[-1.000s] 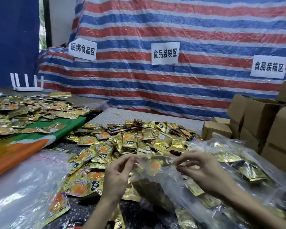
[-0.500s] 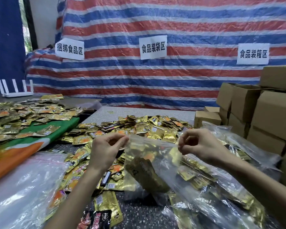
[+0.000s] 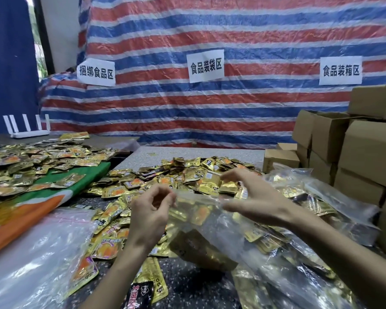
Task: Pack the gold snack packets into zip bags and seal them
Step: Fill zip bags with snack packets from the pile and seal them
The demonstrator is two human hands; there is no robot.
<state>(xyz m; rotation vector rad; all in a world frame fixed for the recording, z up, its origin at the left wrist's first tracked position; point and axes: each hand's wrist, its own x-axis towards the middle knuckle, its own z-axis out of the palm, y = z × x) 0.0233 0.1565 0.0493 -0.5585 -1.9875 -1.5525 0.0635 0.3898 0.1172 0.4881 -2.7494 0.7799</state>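
A heap of snack packets (image 3: 201, 175) lies on the table (image 3: 187, 152) at the centre of the frame. Just below it, the left hand (image 3: 149, 210) and right hand (image 3: 254, 197) pinch the top edge of a zip bag (image 3: 210, 221) stretched between them, with packets inside. Empty zip bags (image 3: 31, 253) lie at the lower left. Above them, more packets (image 3: 31, 163) cover a cloth (image 3: 54, 197), and a router (image 3: 27, 130) stands behind. Filled bags (image 3: 310, 192) lie at the right, before stacked cardboard boxes (image 3: 354, 152). A tarpaulin (image 3: 210, 119) hangs behind everything and bears three paper signs (image 3: 205, 65).
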